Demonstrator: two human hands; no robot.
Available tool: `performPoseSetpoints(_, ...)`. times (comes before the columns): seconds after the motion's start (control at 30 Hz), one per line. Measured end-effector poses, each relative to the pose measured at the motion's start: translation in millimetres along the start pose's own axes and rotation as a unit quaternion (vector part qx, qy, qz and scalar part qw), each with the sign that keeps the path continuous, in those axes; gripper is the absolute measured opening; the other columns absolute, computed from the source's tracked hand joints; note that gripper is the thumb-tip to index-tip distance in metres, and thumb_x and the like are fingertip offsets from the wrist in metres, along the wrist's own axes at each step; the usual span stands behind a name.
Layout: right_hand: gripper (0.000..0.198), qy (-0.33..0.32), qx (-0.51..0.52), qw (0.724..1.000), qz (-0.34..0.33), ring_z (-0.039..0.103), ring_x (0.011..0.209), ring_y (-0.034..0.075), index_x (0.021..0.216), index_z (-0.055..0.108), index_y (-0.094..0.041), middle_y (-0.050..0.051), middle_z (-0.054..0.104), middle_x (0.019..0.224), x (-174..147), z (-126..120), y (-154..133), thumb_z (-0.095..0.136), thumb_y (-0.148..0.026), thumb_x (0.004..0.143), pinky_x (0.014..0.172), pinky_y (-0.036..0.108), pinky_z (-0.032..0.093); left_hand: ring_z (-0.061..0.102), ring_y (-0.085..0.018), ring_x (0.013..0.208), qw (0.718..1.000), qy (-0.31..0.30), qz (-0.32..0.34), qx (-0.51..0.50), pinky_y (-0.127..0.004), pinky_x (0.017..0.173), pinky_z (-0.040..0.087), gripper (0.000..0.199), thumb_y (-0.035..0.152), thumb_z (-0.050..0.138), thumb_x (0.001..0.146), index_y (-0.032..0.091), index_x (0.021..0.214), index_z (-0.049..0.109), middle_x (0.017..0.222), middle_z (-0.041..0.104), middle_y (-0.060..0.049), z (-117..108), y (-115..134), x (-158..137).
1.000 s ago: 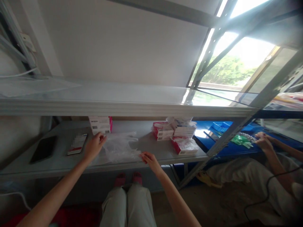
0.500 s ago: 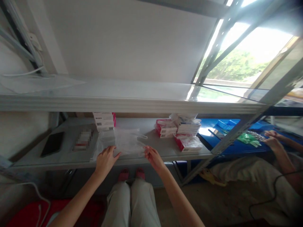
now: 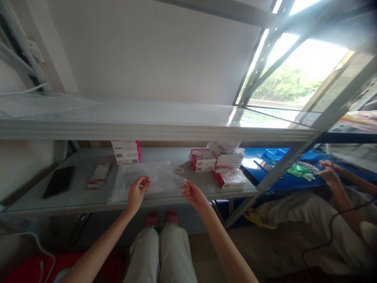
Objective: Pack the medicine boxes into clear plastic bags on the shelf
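Clear plastic bags point(image 3: 159, 177) lie on the grey lower shelf in front of me, overlapping and see-through. My right hand point(image 3: 194, 194) pinches the right end of a bag between thumb and fingers. Over the bags' middle, my left hand point(image 3: 139, 192) has its thumb and fingertips closed together on the thin film. A white loop point(image 3: 178, 170), perhaps a drawstring, sticks out at the bag's upper right. Nearby to the right sit pink and white boxes in clear plastic wrapping point(image 3: 231, 177). Another white and pink box point(image 3: 126, 152) stands behind the bags.
A dark phone point(image 3: 59, 181) and a blurred-out packet point(image 3: 99, 176) lie at the left. The upper shelf's edge point(image 3: 165, 131) runs across above my hands. A slanted metal post point(image 3: 282, 167) stands at the right; beyond it a co-worker's hands point(image 3: 328, 171) work at a blue table point(image 3: 256, 153).
My left hand has moved right and slightly up across the bags, and its spread thumb and fingers have closed. My right hand stays at the bag's right end. The view has shifted slightly.
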State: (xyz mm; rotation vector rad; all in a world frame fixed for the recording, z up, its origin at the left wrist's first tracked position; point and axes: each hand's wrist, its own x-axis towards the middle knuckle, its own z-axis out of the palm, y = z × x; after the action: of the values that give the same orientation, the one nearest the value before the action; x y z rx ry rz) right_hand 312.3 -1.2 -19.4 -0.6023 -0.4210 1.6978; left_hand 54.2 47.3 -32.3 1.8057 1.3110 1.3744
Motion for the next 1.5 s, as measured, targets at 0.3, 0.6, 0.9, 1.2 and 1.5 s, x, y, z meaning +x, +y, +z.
performPoseSetpoints(0.3,0.007,0.017,0.013,1.0,0.013,0.043,0.047,0.004,0.078,0.063,-0.014,-0.005,0.05,0.055,-6.2,-1.0,-3.8,0.068,-0.016,0.072,0.042,0.013,0.037,0.058,-0.019,0.086,0.988,0.008,0.121,0.099,-0.026,0.062,0.051,0.019,0.033,0.051,0.084,0.019,0.078,0.062,0.087,0.061,-0.006,-11.8,6.6,2.8)
performPoseSetpoints(0.6,0.017,0.055,-0.049,0.997,-0.016,0.041,0.047,0.005,0.075,0.066,-0.017,-0.005,0.05,0.055,-5.8,-13.0,-7.7,0.076,-0.023,0.063,0.041,0.016,0.032,0.059,-0.02,0.075,0.991,0.063,0.077,0.091,-0.034,0.074,0.048,0.02,0.034,0.038,0.088,0.021,0.086,0.052,0.084,0.061,-0.005,-29.9,-9.3,9.4)
performPoseSetpoints(0.9,0.042,0.085,-0.235,0.966,-0.073,0.042,0.05,0.004,0.093,0.07,-0.02,-0.004,0.058,0.066,-17.8,-18.6,-16.0,0.081,-0.036,0.056,0.043,0.017,0.025,0.056,-0.021,0.089,0.991,0.042,0.074,0.108,-0.035,0.078,0.046,0.029,0.046,0.034,0.091,0.021,0.094,0.049,0.093,0.057,-0.006,-49.5,-10.3,-7.0)
performPoseSetpoints(1.2,0.04,0.099,-0.196,0.973,-0.075,0.05,0.052,0.005,0.087,0.069,-0.018,-0.003,0.06,0.064,-17.7,-19.4,-8.4,0.083,-0.036,0.054,0.046,0.016,0.035,0.056,-0.029,0.104,0.916,-0.038,0.208,0.342,-0.042,0.085,0.05,0.036,0.044,0.059,0.08,0.019,0.106,0.055,0.109,0.057,-0.012,-28.7,-10.9,-69.9)
performPoseSetpoints(1.5,0.038,0.08,-0.292,0.948,-0.097,0.053,0.054,0.008,0.09,0.069,-0.019,-0.001,0.064,0.067,-18.4,-26.0,-10.5,0.079,-0.038,0.059,0.046,0.017,0.035,0.064,-0.02,0.094,0.884,-0.076,0.318,0.334,-0.031,0.085,0.052,0.038,0.009,0.035,0.084,0.022,0.101,0.067,0.098,0.069,-0.008,-66.7,-45.9,-52.5)
